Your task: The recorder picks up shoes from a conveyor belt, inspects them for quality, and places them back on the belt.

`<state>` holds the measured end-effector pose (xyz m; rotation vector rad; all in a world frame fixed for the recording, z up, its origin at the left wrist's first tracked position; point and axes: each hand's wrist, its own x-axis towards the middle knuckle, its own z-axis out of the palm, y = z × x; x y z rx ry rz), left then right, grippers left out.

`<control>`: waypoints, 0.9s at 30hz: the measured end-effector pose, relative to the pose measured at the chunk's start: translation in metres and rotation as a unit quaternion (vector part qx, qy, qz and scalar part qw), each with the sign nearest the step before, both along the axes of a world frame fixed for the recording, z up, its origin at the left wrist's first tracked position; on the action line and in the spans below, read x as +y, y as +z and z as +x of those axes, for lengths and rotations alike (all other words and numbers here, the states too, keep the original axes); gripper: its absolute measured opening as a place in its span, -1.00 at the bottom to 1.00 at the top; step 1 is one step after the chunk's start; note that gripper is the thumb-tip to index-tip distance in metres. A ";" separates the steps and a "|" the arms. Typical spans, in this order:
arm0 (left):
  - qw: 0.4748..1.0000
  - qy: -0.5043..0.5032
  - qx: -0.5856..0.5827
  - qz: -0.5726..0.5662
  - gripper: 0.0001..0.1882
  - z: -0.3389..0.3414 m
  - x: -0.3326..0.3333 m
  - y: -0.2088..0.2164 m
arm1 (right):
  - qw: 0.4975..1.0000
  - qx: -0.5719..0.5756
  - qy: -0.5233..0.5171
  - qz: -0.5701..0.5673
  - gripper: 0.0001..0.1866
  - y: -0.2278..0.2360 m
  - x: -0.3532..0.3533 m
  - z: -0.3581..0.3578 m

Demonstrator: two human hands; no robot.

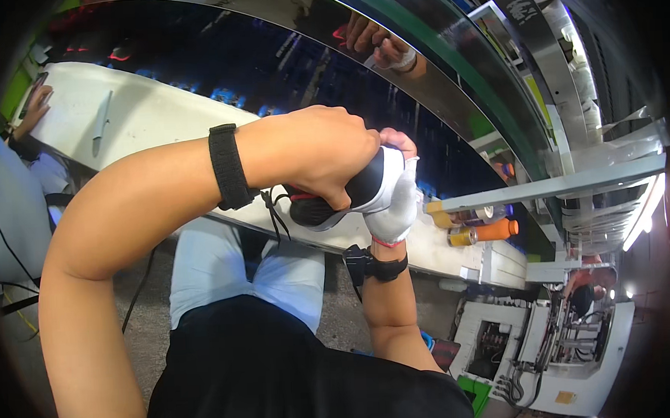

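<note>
A black and white shoe (pixel 367 188) with dark laces (pixel 275 211) hanging from it is held up over the near edge of a white bench (pixel 147 105). My left hand (pixel 329 151) is bare and closed over its upper part, the thumb pressed against the dark side. From the right, my right hand (pixel 396 199), in a white glove with bare fingertips, is wrapped round the white end. Much of the shoe is hidden behind my hands. Black straps circle both wrists, and the right one carries a small dark box (pixel 358 265).
A slim grey-white tool (pixel 102 122) lies on the bench at left, near another person's hand (pixel 37 106). On the right are an orange bottle (pixel 497 229) and a yellow can (pixel 462 236) below a pale bar (pixel 551 187). A dark glossy surface (pixel 193 47) runs behind the bench.
</note>
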<state>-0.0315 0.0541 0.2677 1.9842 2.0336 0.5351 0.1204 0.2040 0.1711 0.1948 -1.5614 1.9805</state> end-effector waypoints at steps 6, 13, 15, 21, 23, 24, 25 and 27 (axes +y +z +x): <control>0.998 -0.039 0.047 -0.005 -0.33 0.020 0.018 0.003 | 0.980 0.015 -0.198 0.006 -0.43 -0.005 -0.010 0.020; 0.996 -0.061 0.047 0.055 -0.31 0.035 0.021 -0.006 | 0.963 0.092 -0.253 -0.006 -0.75 -0.015 -0.009 0.033; 0.995 -0.069 0.057 0.043 -0.31 0.038 0.021 -0.005 | 0.962 0.077 -0.262 0.010 -0.79 -0.010 -0.007 0.041; 0.990 -0.102 0.091 0.022 -0.30 0.038 0.015 -0.001 | 0.912 -0.025 -0.342 0.224 -0.89 -0.002 -0.018 0.069; 0.984 -0.123 0.128 0.026 -0.26 0.034 0.004 0.000 | 0.873 -0.008 -0.371 0.316 -0.67 -0.009 -0.028 0.078; 0.983 -0.127 0.133 0.006 -0.26 0.034 -0.005 0.000 | 0.866 -0.008 -0.381 0.323 -0.56 -0.016 -0.035 0.084; 0.975 -0.103 0.171 0.094 -0.24 0.035 -0.015 0.001 | 0.892 0.041 -0.359 0.273 -0.45 -0.026 -0.042 0.087; 0.972 -0.059 0.201 0.109 -0.11 0.039 -0.038 0.002 | 0.913 0.083 -0.363 0.166 -0.41 -0.053 -0.058 0.090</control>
